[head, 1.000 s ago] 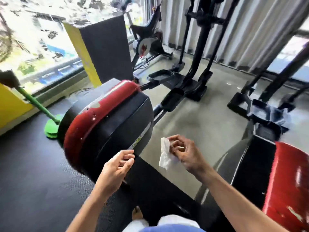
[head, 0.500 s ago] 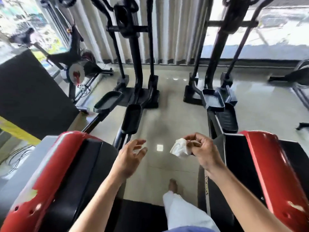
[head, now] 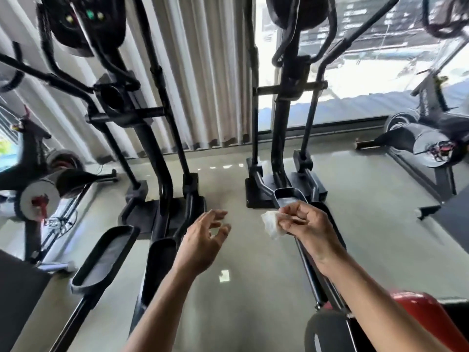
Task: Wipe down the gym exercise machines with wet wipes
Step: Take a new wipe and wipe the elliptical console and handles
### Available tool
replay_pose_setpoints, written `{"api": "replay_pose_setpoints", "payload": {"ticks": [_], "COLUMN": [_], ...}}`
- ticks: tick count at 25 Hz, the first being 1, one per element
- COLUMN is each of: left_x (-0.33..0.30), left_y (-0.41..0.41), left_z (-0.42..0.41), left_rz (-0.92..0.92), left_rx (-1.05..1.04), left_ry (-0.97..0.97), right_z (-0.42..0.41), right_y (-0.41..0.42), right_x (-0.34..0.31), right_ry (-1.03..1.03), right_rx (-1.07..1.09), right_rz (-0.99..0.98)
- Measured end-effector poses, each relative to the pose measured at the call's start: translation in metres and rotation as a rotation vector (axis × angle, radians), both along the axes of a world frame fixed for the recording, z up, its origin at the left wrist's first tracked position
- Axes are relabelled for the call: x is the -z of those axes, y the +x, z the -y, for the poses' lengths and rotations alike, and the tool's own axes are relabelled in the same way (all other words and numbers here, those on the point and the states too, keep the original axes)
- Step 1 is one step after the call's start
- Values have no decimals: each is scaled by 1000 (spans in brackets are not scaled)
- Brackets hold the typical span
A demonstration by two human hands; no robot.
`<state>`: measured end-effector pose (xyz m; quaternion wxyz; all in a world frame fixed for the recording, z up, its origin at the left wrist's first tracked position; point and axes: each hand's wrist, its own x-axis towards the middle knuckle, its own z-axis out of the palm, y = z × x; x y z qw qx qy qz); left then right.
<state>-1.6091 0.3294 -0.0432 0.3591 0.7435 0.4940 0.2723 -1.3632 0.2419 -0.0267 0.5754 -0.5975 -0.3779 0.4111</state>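
While the right hand (head: pixel 305 224) pinches a crumpled white wipe (head: pixel 272 223) at centre frame, the left hand (head: pixel 204 241) hangs empty, fingers spread, between two black metal machines (head: pixel 286 102).

Wipe (head: pixel 272 224) in right hand (head: pixel 303 224), between ellipticals (head: pixel 286 138).

The wet wipe (head: pixel 272 224) sits in the right hand (head: pixel 305 226), with the left hand (head: pixel 203 240) just beside it. One elliptical machine (head: pixel 142 118) stands ahead of the left hand, another elliptical machine (head: pixel 291 102) ahead of the right. A curtain (head: pixel 203 72) hangs behind both.
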Motion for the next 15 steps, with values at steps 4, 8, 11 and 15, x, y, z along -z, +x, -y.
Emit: {"api": "replay_pose_setpoints", "payload": {"ticks": [4,8,11,15], "left_x": [6,-7,-32,-76], "left_y": [22,49,86,160], "left_z": [-101,-216,-299,-403], "left_rz": [-1,16,7,-43], "left_rx": [40,84,175,284], "left_ry": [47,90,188,311], "right_z": [-98,-197,-263,-342], "right_y": [19,46,76,123], "right_x": [-20,-37,-65,-107], "right_ry": [53,56,100,212], "right_rx": [59,141,180,277], "right_rz": [128,279,497,556]}}
